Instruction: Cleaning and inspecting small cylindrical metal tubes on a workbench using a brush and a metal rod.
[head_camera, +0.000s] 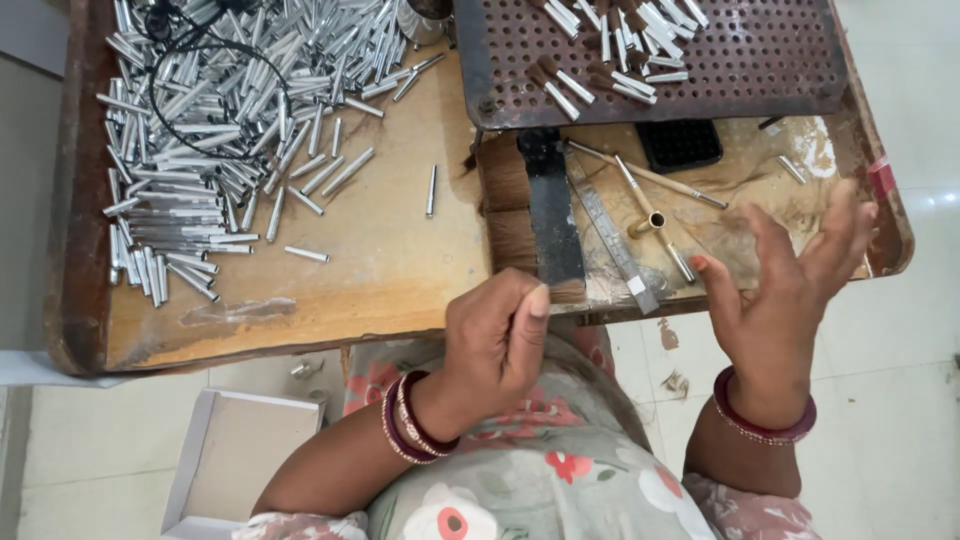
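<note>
Brown bristle tuft (566, 291) sat pinched between the thumb and curled fingers of the left hand (497, 340), at the near edge of the wooden tabletop (380, 250) beside a dark metal bar (552, 215). Right hand (785, 285) hovered spread and empty, near right. Silver tubes (200, 140) lay heaped far left.

Metal tubes (215, 130) lie left on the table (380, 260), perforated tray (740, 60) behind right.

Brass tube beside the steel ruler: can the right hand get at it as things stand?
Probably yes. The right hand is open and empty, just beside the brass tube, with nothing lying over it.
</note>
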